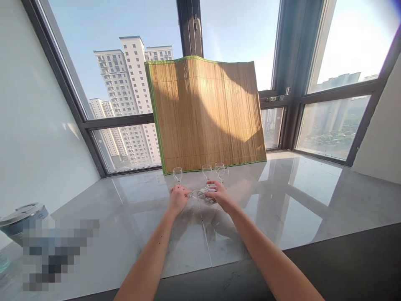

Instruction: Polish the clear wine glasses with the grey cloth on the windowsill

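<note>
Glossy grey marble (313, 196) runs across a wide window ledge, with tall windows (109, 62) behind it showing high-rise blocks and a pale sky. Propped upright against the glass, a bamboo mat (208, 115) with green edging stands at the back of the ledge, partly in sun and partly in shade.

Just in front of the mat stand 3 small stemmed glasses: 1 on the left (177, 174), 1 in the middle (206, 171) and 1 on the right (221, 170), which may be 2 glasses overlapping; it is too small to tell.

Both bare arms reach forward to the spot just below these glasses. The left hand (178, 200) is curled with the fingers closed around something small and clear, seemingly the stem or base of another glass lying low between the hands; its exact shape cannot be made out. The right hand (219, 195) is bent over a crumpled pale cloth (205, 194), gripping it between the fingers and thumb. The cloth sits between the 2 hands, touching the right one and close to the left.

At the far left edge, a round blue-grey lidded container (21, 217) sits on the marble beside a blurred patch.
</note>
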The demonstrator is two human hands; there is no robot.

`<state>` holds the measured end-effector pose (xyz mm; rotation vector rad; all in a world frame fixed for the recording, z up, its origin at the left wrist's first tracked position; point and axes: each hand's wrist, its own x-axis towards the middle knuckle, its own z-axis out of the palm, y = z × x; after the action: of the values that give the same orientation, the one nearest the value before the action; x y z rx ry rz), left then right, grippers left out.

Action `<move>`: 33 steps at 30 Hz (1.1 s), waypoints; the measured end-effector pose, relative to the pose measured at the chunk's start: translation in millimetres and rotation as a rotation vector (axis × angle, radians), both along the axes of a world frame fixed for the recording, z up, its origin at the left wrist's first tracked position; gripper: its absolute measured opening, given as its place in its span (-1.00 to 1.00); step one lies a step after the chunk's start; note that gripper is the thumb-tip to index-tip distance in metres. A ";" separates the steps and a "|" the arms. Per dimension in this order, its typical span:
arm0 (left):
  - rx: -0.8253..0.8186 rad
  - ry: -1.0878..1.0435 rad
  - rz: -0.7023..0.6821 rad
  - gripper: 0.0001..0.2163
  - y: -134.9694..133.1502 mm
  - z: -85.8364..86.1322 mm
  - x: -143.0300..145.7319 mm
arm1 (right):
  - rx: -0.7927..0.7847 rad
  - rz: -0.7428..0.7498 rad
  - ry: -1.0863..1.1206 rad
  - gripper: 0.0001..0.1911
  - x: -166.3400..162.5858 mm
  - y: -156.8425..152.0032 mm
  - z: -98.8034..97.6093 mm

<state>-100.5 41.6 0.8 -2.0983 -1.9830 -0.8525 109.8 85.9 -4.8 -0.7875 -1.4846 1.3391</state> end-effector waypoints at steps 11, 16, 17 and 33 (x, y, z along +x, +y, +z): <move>-0.061 -0.933 -0.138 -0.59 1.9 3.1 4.7 | 0.196 -0.288 0.099 -0.50 -10.1 0.0 -0.4; -0.192 -1.101 -0.365 -0.57 -1.3 2.0 27.0 | 0.216 -0.163 -0.009 -0.44 -19.6 0.4 -10.3; -0.183 -1.100 -0.390 -0.58 -1.2 1.2 29.4 | 0.207 -0.136 -0.037 -0.44 -20.6 0.1 -11.3; -0.265 -1.134 -0.264 -0.61 -2.1 -1.9 32.8 | 0.218 -0.168 -0.130 -0.50 -18.2 0.8 -10.5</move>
<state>-67.7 39.5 -1.1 -2.2683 -2.3261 -2.3431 91.7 86.7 -15.4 -0.8494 -1.5973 0.9981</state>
